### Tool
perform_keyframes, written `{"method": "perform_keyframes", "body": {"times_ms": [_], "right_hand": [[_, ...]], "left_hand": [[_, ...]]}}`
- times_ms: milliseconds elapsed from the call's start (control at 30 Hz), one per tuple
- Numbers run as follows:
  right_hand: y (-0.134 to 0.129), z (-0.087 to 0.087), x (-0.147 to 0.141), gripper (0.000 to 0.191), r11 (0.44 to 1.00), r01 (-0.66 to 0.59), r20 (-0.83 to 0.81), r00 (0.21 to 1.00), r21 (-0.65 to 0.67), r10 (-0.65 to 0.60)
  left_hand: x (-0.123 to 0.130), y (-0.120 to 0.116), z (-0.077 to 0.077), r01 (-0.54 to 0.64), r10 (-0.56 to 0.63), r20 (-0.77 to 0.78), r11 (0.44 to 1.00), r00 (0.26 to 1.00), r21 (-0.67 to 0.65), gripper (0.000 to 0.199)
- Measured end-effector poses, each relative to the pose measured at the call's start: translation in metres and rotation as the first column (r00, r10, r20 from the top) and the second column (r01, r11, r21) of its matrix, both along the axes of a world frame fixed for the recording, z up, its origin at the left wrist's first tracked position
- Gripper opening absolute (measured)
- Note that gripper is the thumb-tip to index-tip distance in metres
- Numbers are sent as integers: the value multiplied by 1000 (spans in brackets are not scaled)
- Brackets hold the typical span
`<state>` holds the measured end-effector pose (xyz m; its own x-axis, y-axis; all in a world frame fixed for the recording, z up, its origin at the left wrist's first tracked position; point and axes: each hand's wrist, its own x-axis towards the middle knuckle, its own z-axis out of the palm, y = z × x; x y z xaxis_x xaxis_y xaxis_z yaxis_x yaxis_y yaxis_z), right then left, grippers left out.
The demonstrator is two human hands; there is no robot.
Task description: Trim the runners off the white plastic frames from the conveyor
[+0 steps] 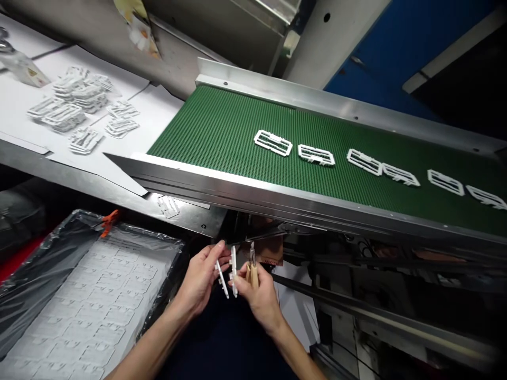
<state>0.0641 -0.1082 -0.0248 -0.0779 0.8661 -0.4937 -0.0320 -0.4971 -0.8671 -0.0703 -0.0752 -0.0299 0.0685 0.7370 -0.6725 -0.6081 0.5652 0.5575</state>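
Note:
In front of my body, my left hand [198,278] pinches a thin white plastic frame [223,282] seen edge-on. Close beside it stands a second white plastic frame [234,266], also edge-on, with the thumb of my right hand [262,299] against its lower part. The fingertips of my left hand are near its upper part, and I cannot tell whether they touch it. A small pair of hand cutters [252,264] with tan handles is held in my right hand, metal tip pointing up. More white plastic frames [273,143] lie spaced along the green conveyor belt [222,121].
Stacks of white frames [81,95] lie on the paper-covered table [138,103] at left. Below it, a plastic-lined box [119,243] holds rows of flat white parts, with an orange clip [110,221] at its edge. The conveyor's metal rail [253,189] runs just beyond my hands.

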Motion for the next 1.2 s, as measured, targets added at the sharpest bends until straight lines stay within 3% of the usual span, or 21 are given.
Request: {"method": "perform_keyframes", "body": {"times_ms": [100, 200, 300, 433, 567, 633, 733, 833, 967, 1100, 1200], "right_hand": [[4, 0, -18, 26, 988, -145, 267, 955, 44, 128], [8, -2, -35, 25, 962, -272, 340, 904, -7, 258], [14, -6, -46, 26, 935, -351, 400, 851, -51, 341], [21, -11, -47, 32, 927, -370, 466, 812, -55, 352], [23, -15, -42, 32, 917, -393, 489, 788, -66, 373], [20, -18, -40, 33, 914, -398, 506, 773, -84, 383], [13, -25, -36, 35, 921, -373, 504, 776, -117, 379], [6, -33, -34, 34, 928, -353, 483, 796, -119, 365], [8, -36, -38, 30, 930, -355, 449, 818, -95, 359], [25, -31, -49, 27, 967, -253, 511, 829, -20, 228], [39, -20, -51, 25, 965, -251, 485, 854, 69, 187]], "left_hand": [[5, -4, -7, -5, 6, -16, 1000, 1000, 16, 31], [0, -10, -19, 16, -14, -94, 1000, 996, 22, 37], [-23, -6, -40, -15, 20, -273, 1000, 962, 21, 37], [-89, 37, -79, -127, 102, -562, 992, 821, -6, 28], [-151, 100, -103, -140, 23, -799, 987, 601, -78, 31], [-162, 123, -109, -132, -36, -850, 984, 526, -123, 33], [-159, 141, -113, -114, -96, -874, 979, 477, -169, 29], [-155, 144, -112, -96, -107, -861, 979, 498, -178, 22], [-143, 122, -95, -57, -38, -770, 994, 637, -96, 20], [-99, 57, -64, 2, 58, -576, 995, 815, 103, 34], [-65, -2, -39, 73, 4, -417, 983, 909, 170, 38]]}}
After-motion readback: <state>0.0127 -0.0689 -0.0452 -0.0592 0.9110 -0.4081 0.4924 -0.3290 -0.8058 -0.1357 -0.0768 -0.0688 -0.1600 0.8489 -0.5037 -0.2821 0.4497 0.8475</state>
